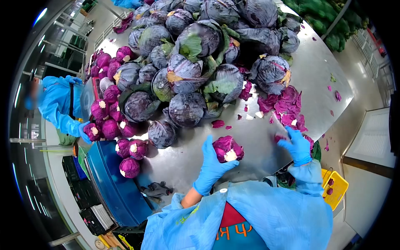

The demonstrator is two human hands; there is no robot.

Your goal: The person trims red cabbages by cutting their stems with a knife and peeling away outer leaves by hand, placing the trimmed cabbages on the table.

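My left hand (213, 166), in a blue glove, is closed round a peeled red cabbage (228, 149) with its white cut stem towards me. On the right, my right hand (296, 146), also gloved, is partly smeared by motion beside a pile of purple leaves (289, 106). Its fingers look curled round something with a thin, pale, blurred shape at the front, which I cannot make out. Beyond my hands lies a heap of untrimmed red cabbages (186, 109) with dark outer leaves. Several trimmed cabbages (110, 129) sit at the left.
The steel table (183, 164) carries leaf scraps and white stem pieces. A blue bin (114, 179) stands at its left edge, where a co-worker in blue (60, 100) touches a trimmed cabbage. A yellow basket (339, 189) is low on the right. Green produce (329, 16) is piled behind.
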